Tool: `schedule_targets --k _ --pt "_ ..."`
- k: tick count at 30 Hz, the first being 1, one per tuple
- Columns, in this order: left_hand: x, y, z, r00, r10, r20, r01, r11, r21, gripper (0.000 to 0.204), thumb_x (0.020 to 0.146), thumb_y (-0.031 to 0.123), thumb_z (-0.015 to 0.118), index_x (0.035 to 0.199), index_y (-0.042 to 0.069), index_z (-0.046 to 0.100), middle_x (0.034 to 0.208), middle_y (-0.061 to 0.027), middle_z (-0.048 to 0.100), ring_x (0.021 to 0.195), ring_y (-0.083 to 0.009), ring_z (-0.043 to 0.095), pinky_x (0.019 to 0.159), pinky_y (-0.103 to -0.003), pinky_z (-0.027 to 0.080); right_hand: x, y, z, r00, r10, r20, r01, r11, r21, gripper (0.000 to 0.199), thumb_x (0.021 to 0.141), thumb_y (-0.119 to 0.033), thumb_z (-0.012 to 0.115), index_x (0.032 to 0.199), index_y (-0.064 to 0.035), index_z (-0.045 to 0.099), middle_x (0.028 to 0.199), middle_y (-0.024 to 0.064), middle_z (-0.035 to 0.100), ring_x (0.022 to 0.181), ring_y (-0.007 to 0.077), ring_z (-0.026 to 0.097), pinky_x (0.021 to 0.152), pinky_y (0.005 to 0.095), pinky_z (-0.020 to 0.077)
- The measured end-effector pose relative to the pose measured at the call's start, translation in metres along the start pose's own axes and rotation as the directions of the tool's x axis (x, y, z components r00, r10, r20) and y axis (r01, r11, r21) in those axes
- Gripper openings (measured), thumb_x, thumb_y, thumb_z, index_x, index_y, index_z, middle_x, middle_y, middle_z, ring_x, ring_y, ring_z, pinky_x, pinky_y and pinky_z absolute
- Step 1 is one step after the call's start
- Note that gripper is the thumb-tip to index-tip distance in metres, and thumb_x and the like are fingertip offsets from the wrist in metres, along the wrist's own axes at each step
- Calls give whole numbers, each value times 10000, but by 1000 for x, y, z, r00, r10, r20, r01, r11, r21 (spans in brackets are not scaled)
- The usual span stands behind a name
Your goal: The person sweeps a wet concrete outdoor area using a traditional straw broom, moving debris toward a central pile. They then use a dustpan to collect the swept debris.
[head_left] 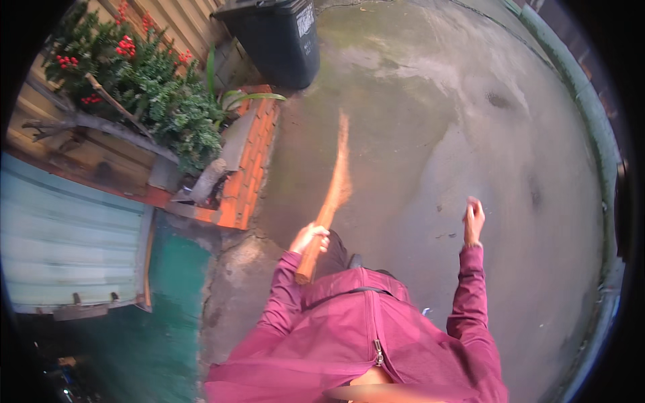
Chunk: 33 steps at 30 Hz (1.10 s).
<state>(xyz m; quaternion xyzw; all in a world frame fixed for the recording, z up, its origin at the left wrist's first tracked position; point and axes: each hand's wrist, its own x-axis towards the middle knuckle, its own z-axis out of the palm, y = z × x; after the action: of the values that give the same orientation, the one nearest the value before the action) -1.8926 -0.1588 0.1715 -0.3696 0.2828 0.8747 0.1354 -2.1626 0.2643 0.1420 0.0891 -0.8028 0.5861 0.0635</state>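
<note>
The person stood on a grey concrete yard (470,121), looking down over a maroon zipped jacket (363,336). The left hand (310,236) was closed around the lower part of a bundle broom (329,201), its grip clamped on the thicker, bound handle end, which stuck out just below the fingers toward the jacket. From there the broom rose up and away across the concrete, its bristle end blurred and pointing toward the far side of the yard; whether the tip touched the ground could not be told from the blur.

The right hand (474,220) was raised at the end of a bent maroon sleeve, well apart from the broom. Its fingers looked curled together, perhaps around something small, but the view was too poor to tell if it held anything.

Along the left edge of the yard ran a low orange brick border (252,154), with a bush bearing red berries (134,74) behind it. A dark wheeled bin (275,40) stood at the far left corner of the concrete, just beyond the bricks. A pale corrugated panel (67,235) lay near the left side, beside a green painted patch of floor (175,282). A pale green kerb (591,114) curved along the right edge of the yard.
</note>
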Motion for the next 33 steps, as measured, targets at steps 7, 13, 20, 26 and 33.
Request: schedule_targets --k 7,13,20,26,33 --pt "181 156 -43 924 271 -271 -200 944 264 420 669 26 582 1040 52 389 637 -59 474 459 -168 513 393 -315 456 181 -78 218 919 -321 230 372 898 -234 143 801 34 477 885 -32 573 730 37 519 657 138 501 593 249 418" --pt "396 334 -113 857 170 -487 -135 985 106 98 635 73 592 698 54 520 528 -75 492 402 -208 497 378 -354 423 154 -10 316 939 213 272 -69 887 -458 130 770 -4 469 840 -6 578 804 138 592 743 268 588 693 336 465" --pt "555 384 16 720 8 -694 411 801 435 612 750 207 507 1247 -28 238 1211 -284 440 1100 -334 497 958 -360 370 8 6 238 582 805 120 -586 517 -623 219 788 -194 602 836 20 617 723 129 642 666 147 592 637 297 472" --pt "496 405 5 826 -58 -560 537 380 753 947 676 170 627 1395 55 21 1311 -231 371 1116 -325 487 904 -362 442 -8 22 235 382 916 124 -700 375 -608 135 753 -95 565 811 11 626 705 93 634 627 149 586 579 297 482" --pt "394 504 -105 991 -72 -116 134 701 700 930 671 14 620 1405 74 51 629 -78 563 429 -146 504 405 -299 444 208 25 327 535 797 281 -759 599 -254 131 818 -72 495 903 -1 565 578 -1 486 412 75 417 364 218 345"
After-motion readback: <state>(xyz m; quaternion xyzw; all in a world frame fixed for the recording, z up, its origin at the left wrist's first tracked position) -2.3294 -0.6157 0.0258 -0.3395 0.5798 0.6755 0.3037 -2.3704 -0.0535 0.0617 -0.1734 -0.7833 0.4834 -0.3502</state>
